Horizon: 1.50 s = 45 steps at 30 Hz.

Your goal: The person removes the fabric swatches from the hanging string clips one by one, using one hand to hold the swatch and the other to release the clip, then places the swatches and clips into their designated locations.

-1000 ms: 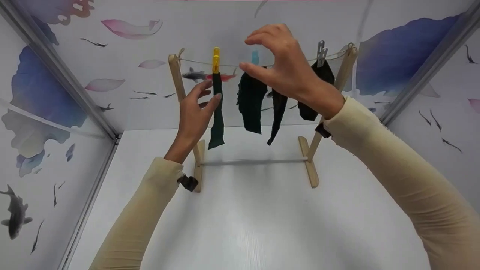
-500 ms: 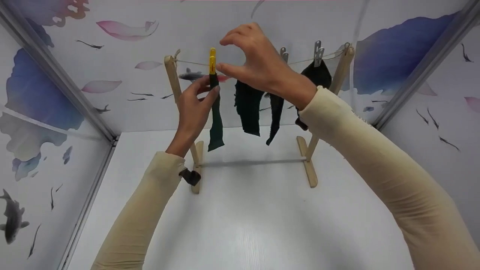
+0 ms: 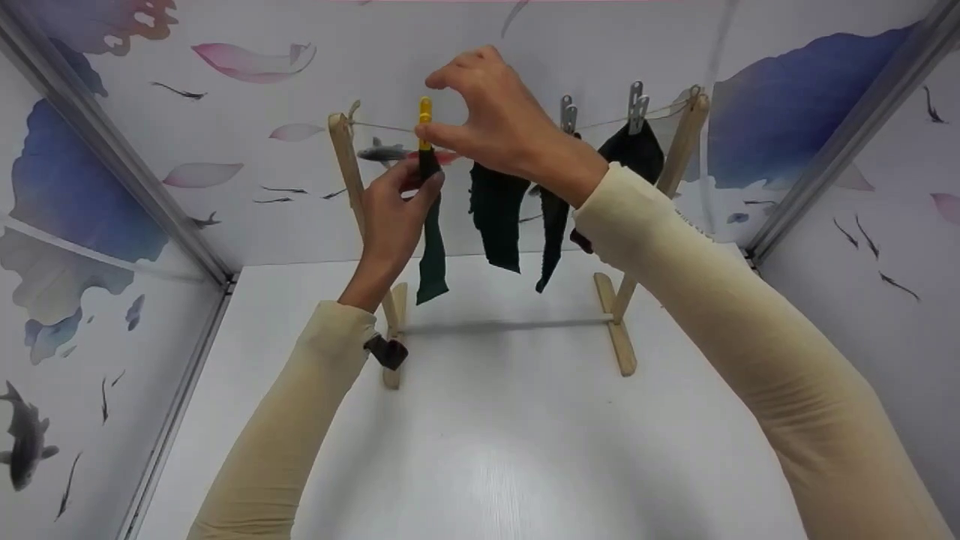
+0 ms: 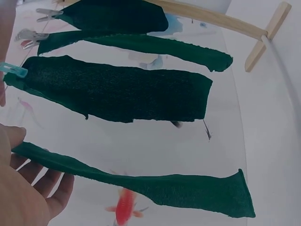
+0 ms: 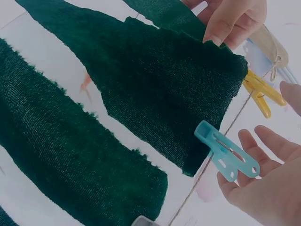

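A yellow clothespin [image 3: 425,111] clips a narrow green cloth strip [image 3: 431,259] to the cord [image 5: 241,113] at the left of a small wooden drying rack. My left hand [image 3: 394,217] pinches the strip just under the clothespin, thumb on one face and fingers behind. My right hand [image 3: 491,116] is raised with thumb and fingers spread around the yellow clothespin, its thumb overlapping the clip in the head view. A light blue clothespin [image 5: 228,153], close beside the right fingers, holds a wider green cloth [image 3: 501,217]; in the head view my right hand hides this clip.
Farther right, grey clothespins [image 3: 637,109] hold another narrow cloth [image 3: 553,236] and a dark wide cloth [image 3: 637,154]. The rack's wooden post [image 3: 682,142] stands at the right end, its foot [image 3: 619,337] on the white table [image 3: 480,442]. Painted panels enclose the sides and back.
My right hand has moved left from the blue clothespin to the yellow one, fingers still spread. My left hand has closed in and taken hold of the narrow strip.
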Motion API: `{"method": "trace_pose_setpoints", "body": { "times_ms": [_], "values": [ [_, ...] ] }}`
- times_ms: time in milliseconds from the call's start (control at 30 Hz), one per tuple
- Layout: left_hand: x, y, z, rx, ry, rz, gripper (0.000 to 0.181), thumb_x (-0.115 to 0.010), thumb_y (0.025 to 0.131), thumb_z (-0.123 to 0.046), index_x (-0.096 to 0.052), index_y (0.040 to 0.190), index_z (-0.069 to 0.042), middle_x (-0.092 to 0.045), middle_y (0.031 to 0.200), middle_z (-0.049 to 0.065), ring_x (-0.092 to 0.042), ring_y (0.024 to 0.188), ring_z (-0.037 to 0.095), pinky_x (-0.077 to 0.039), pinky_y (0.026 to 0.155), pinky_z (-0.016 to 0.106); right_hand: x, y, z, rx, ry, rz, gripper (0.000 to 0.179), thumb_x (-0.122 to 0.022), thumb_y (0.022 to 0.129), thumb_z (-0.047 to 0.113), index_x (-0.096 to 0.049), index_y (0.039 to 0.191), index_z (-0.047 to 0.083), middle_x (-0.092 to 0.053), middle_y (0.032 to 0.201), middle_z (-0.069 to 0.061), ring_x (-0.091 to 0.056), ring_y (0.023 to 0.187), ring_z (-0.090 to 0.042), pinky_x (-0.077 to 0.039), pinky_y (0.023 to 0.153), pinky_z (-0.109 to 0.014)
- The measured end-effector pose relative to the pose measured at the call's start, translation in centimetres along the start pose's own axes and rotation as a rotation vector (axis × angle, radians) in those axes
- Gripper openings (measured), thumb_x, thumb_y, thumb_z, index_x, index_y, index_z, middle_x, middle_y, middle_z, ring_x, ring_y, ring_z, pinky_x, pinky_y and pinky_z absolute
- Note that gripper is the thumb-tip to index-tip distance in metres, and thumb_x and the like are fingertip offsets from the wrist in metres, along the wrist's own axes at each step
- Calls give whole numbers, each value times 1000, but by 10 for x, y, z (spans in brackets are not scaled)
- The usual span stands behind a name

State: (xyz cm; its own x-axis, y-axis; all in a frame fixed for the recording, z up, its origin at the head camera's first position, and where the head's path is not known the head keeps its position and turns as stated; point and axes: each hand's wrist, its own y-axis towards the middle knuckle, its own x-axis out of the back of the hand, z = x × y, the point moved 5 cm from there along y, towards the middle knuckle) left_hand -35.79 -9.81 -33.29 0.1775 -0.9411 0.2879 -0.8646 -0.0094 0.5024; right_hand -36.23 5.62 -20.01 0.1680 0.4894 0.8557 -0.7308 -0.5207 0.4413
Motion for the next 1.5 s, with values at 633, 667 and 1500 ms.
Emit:
{"method": "trace_pose_setpoints", "body": {
  "times_ms": [633,667,1500],
  "values": [
    [2,0,-1,-12,7,-17,24,-69,112,-20,-80,126,-4,-80,115,8,-74,106,18,-62,96,32,-6,5,4,-30,71,11,40,-73,109,34,-75,137,6,-70,136,-12,-55,134,-24,-43,116,-27],
    [2,0,-1,-10,6,-18,24,-69,112,-20,-80,126,-4,-80,115,9,-74,106,19,-62,96,32,-6,4,5,-33,78,11,39,-73,109,33,-75,136,6,-70,135,-12,-55,133,-24,-43,115,-26],
    [2,-6,4,-5,-9,2,24,-61,110,-4,-80,124,-1,-81,114,11,-74,99,19,-63,91,30,9,0,5,22,109,-161,22,-73,109,27,-76,111,5,-72,117,-8,-56,126,-18,-30,119,-32]
  ]
}}
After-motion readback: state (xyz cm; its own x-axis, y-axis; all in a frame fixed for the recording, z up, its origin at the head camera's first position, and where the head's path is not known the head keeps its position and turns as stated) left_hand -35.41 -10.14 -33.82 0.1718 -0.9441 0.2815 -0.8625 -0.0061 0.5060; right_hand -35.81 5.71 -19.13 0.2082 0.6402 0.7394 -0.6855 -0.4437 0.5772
